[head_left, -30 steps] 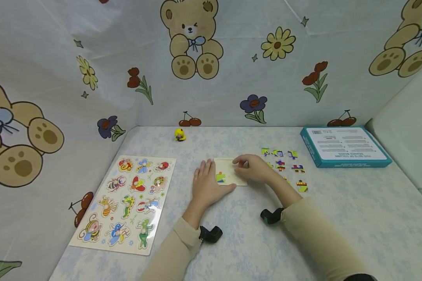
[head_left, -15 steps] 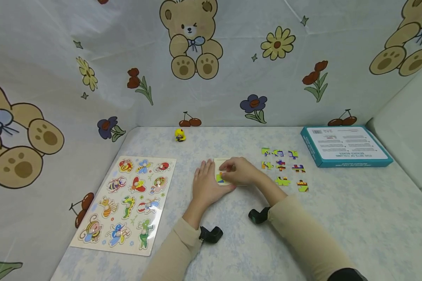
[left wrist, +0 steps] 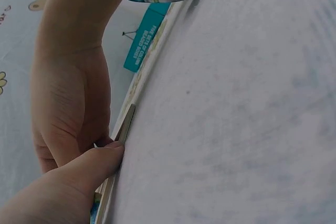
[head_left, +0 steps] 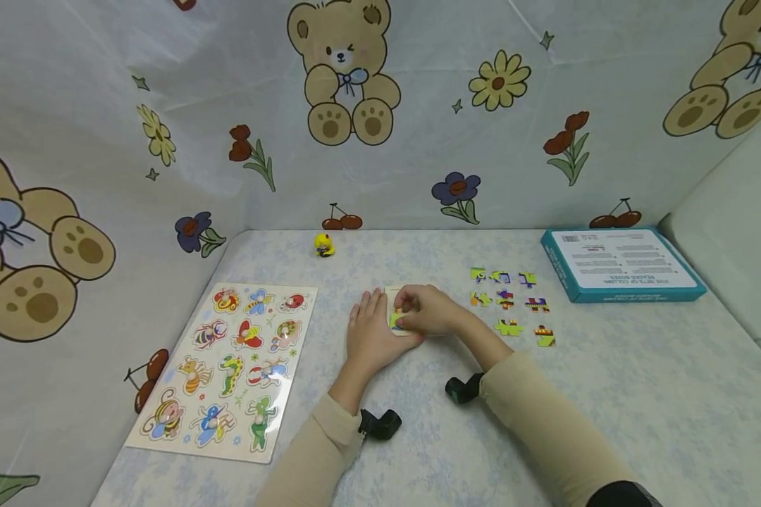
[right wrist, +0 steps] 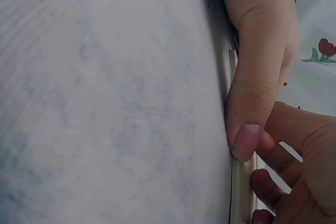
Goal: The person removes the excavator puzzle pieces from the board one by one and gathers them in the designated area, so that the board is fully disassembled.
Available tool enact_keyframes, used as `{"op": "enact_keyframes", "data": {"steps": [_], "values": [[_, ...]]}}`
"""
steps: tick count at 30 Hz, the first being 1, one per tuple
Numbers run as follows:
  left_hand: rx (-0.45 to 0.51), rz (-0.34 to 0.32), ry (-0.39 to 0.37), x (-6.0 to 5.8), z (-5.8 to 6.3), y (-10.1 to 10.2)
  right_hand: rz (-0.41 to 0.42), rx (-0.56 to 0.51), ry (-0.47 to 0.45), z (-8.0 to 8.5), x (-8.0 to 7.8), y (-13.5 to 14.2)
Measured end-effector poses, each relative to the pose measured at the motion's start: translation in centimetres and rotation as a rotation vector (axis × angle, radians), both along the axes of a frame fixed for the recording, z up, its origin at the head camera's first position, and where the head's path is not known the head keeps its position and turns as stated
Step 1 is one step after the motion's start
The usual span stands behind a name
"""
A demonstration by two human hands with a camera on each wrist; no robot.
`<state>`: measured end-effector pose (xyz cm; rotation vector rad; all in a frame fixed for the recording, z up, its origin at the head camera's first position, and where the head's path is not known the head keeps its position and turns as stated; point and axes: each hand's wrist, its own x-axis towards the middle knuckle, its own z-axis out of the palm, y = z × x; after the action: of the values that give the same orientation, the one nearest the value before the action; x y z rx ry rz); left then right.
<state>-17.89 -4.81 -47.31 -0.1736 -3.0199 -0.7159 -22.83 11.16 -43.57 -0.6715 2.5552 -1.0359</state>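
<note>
A small pale wooden puzzle tray [head_left: 390, 294] lies flat in the middle of the table, mostly covered by both hands. My left hand [head_left: 370, 332] rests along its left side with straight fingers, the thumb [left wrist: 102, 158] against the near edge. Over the tray, my right hand [head_left: 432, 310] has its thumb and fingers curled down onto a yellow-green jigsaw piece [head_left: 394, 322] in the lower left corner. The fingertips partly hide that piece. In the right wrist view the right fingers [right wrist: 268, 184] bend just above the tray rim [right wrist: 241, 187].
Several loose jigsaw pieces [head_left: 506, 299] lie in rows right of the tray. A teal box [head_left: 624, 266] stands at the back right. On the left lies an insect peg board [head_left: 225, 366]; a yellow figurine [head_left: 324, 245] stands at the back.
My right hand has moved left over the tray to the piece in its lower left corner, then stayed there with slight finger motion. The left hand has kept its place.
</note>
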Motion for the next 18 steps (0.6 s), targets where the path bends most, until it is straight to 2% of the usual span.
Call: {"op": "enact_keyframes", "data": {"steps": [6, 10, 18], "values": [[-0.001, 0.01, 0.016, -0.1, -0.1, 0.0, -0.082, -0.089, -0.004, 0.3, 0.2, 0.7], [0.007, 0.013, 0.021, 0.0, -0.1, 0.1, -0.143, -0.113, -0.003, 1.1, 0.5, 2.3], [0.017, 0.016, 0.009, 0.1, 0.0, 0.1, -0.212, -0.009, -0.018, 1.8, 1.7, 7.8]]}}
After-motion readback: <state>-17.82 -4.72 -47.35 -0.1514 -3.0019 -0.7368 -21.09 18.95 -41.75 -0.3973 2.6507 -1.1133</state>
